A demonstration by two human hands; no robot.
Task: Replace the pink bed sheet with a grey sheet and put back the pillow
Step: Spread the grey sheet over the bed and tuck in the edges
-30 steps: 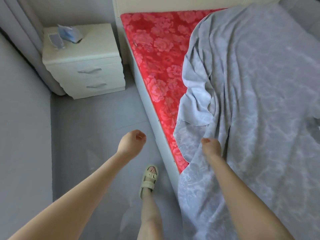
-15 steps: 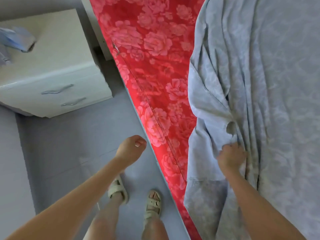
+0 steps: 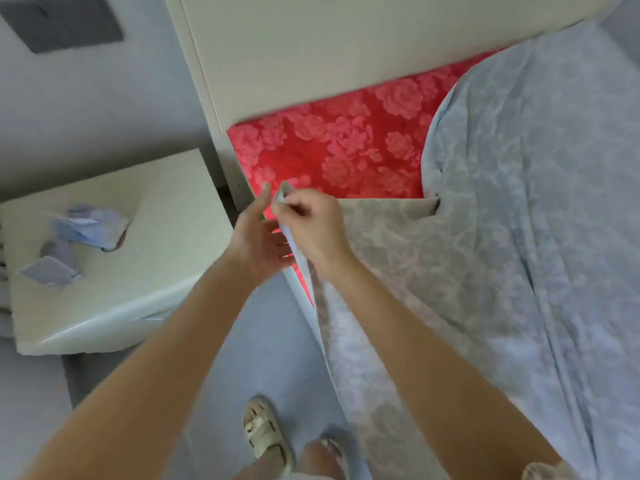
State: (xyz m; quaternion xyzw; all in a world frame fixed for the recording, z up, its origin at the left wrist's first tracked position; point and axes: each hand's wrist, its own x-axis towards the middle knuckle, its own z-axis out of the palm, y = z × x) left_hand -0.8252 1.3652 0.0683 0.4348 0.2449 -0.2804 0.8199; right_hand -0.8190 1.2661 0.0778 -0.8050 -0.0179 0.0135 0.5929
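Pinching a corner of the grey sheet (image 3: 519, 237) between thumb and curled fingers, the right hand (image 3: 313, 230) holds that corner lifted over the edge of the bed, close to the headboard (image 3: 311, 46). The left hand (image 3: 256, 237) is just beside it, relaxed and unclenched, thumb pointing up and fingers straight, reaching toward the hanging edge of the cloth. Whether those fingers touch the cloth cannot be told.

From the pinched corner one edge of the sheet runs straight across the bed to a small bunched fold, and another drops down the side of the bed toward the floor (image 3: 270, 341). The part near the hands shows a duller, brownish side of the fabric. The rest lies rumpled in long creases over most of the bed.

Between the sheet and the headboard a red floral bed surface (image 3: 329, 150) is uncovered.

To the left of the bed stands a cream nightstand (image 3: 156, 271) with a crumpled pale-blue packet (image 3: 90, 226) on top. Below the arms, a foot in a pale sandal (image 3: 265, 434) stands on the floor next to the draped cloth.
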